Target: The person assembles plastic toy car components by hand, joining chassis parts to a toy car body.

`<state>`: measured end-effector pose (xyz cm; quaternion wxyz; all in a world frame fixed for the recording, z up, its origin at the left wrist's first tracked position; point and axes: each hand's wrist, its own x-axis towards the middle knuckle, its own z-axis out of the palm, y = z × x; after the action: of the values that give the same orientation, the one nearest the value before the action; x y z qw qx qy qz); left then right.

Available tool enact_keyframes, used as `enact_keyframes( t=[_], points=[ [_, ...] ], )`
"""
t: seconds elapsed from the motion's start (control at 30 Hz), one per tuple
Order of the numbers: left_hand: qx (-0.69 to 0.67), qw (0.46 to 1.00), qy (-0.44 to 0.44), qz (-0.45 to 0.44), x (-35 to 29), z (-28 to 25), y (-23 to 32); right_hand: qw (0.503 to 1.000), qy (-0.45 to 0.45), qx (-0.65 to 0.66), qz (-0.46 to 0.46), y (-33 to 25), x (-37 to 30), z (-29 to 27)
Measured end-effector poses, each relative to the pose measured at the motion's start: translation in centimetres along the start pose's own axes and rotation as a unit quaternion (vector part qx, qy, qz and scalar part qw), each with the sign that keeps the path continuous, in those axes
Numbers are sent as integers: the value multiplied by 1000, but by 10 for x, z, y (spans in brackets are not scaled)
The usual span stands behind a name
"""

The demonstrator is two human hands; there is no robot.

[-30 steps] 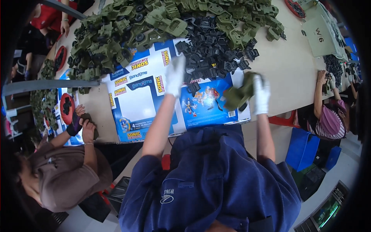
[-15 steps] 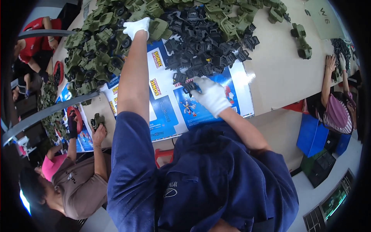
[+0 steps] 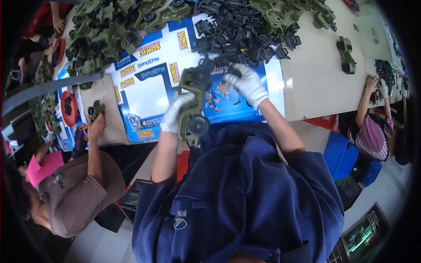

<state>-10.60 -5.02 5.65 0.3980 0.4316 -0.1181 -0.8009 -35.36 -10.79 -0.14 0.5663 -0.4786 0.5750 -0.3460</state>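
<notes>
My left hand, in a white glove, is wrapped round an olive-green toy vehicle with black wheels, held upright on end near the table's front edge. My right hand, gloved as well, is a short way to its right. Its fingers pinch a small black plastic part, partly hidden and blurred. Beyond the right hand lies a heap of similar black parts. Under both hands a printed blue-and-white sheet covers the tabletop.
A large pile of green toy vehicles fills the far left, and more green bodies lie behind the black heap. One vehicle stands apart at right. A co-worker handles a vehicle at left; another person works at far right.
My left hand has come back from the green pile with a toy vehicle in it. The right hand has shifted slightly right and away from me, with a black part still in its fingers.
</notes>
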Motion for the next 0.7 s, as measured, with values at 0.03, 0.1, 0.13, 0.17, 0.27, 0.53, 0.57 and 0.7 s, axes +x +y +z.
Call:
enact_keyframes(
  t=[0.03, 0.1, 0.13, 0.17, 0.27, 0.53, 0.57, 0.7],
  points=[
    [1, 1000, -25, 18, -10, 9, -10, 989, -22, 44, 142, -38, -5, -5],
    [60, 997, -44, 37, -19, 31, -16, 993, 0, 96, 64, -49, -10, -7],
    [142, 986, -32, 81, -23, 39, -17, 996, -2, 84, 36, -70, -16, -5],
    [155, 984, -34, 83, -25, 45, -16, 996, -17, 21, -84, -73, -17, -5],
    [225, 968, -49, 97, -25, 51, -14, 959, -260, -3, 111, -109, -24, -35],
    [353, 926, -59, 118, -36, 57, -14, 939, -331, 97, -2, -81, -48, -54],
    [355, 926, -60, 116, -35, 56, -14, 942, -297, 154, 40, -75, -51, -52],
    [392, 913, -43, 101, -37, 61, -11, 946, -260, 184, 56, -53, -52, -50]
  ],
)
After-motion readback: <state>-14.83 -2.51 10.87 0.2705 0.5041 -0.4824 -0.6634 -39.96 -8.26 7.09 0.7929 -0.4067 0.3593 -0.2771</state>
